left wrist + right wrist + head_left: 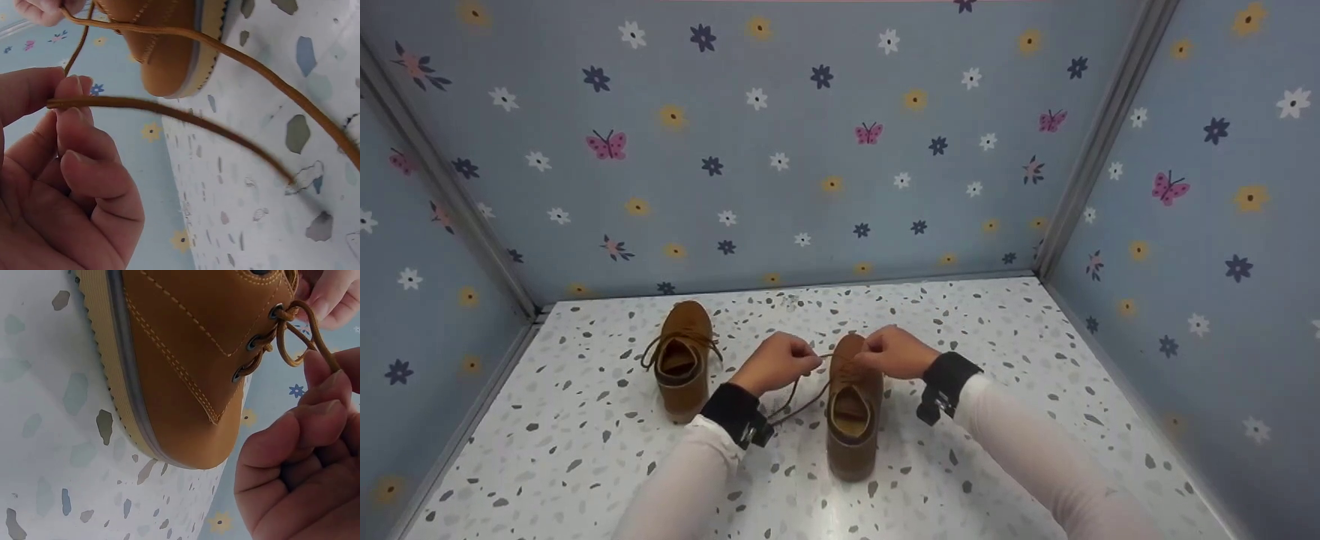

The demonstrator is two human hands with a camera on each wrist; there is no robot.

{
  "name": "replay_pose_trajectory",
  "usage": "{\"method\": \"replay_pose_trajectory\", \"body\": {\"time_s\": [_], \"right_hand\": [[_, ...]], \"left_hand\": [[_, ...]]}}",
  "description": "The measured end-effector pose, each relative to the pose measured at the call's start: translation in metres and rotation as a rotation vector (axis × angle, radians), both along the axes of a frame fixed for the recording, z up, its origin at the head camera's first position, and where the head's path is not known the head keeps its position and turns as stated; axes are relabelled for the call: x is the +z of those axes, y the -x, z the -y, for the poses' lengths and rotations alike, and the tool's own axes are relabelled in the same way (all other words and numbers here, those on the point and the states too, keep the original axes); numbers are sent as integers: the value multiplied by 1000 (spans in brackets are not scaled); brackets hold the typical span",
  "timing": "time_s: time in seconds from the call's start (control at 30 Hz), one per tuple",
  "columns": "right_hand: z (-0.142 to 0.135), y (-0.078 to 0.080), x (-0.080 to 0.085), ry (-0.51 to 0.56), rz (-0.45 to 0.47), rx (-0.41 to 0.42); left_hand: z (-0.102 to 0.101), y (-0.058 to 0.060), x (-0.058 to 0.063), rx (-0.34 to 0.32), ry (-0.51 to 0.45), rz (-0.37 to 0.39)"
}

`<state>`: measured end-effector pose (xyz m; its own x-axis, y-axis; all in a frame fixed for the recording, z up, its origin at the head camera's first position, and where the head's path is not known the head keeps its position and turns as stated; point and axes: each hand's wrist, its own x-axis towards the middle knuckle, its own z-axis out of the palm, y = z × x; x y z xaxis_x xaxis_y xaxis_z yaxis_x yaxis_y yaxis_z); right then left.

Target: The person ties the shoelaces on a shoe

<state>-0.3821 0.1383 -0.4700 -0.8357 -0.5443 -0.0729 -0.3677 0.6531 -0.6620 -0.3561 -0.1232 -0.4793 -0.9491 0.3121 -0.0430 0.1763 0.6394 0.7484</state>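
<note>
A brown lace-up shoe stands on the speckled surface, toe pointing away, between my two hands. On its left side, my left hand pinches a brown shoelace between thumb and fingertips, and the lace's loose end hangs past them. Another stretch of lace runs across the left wrist view beyond that hand. My right hand, over the shoe's front right, pinches lace close to the eyelets. In the right wrist view, lace loops out from the top eyelet, and the shoe's side and toe show.
A matching brown shoe stands to the left, its laces hanging at both sides. Blue flowered panels rise behind and at both sides of the white speckled surface. Grey metal posts mark the corners.
</note>
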Motion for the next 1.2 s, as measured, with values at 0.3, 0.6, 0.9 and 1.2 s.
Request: {"method": "replay_pose_trajectory", "body": {"time_s": [0.3,0.6,0.9,1.2], "right_hand": [[-6,4,-2,-7,-10,-20],[-9,7,-3,-6,0,-8],[-6,7,-3,-25,13,-13],[-6,6,1,-34,22,-4]], "left_hand": [[-1,-9,18,-20,-103,97],[-7,-13,24,-64,-306,273],[-18,-16,25,-227,-426,420],[-22,-17,18,-292,-635,552]]}}
